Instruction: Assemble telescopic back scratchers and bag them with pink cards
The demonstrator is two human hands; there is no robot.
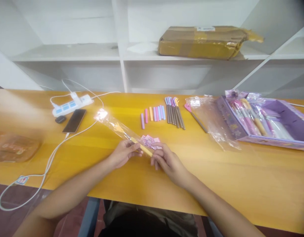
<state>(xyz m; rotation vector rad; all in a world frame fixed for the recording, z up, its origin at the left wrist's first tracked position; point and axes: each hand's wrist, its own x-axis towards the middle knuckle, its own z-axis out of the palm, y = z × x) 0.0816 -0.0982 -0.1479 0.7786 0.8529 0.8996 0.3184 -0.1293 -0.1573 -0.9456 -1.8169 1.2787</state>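
Observation:
A yellow stick [146, 150] in a clear plastic sleeve [109, 121] slants across the front of the table. My left hand [124, 153] pinches its middle, and my right hand [166, 160] closes on its lower right end. Small pink printed cards [148, 141] lie just behind my hands. Further back are several short pastel tubes [155, 113] in a row and several dark-handled sticks with coloured curved tips [175, 113]. One more stick, pink-tipped [197, 119], rests alone to their right, beside loose clear bags [213, 121].
On the right sits a purple box [243, 136] with wrapped items. A phone [74, 120], power strip [72, 105] and white cables occupy the left, near an orange package [15, 146]. A taped carton [201, 42] rests on the shelf behind the wooden table [216, 177].

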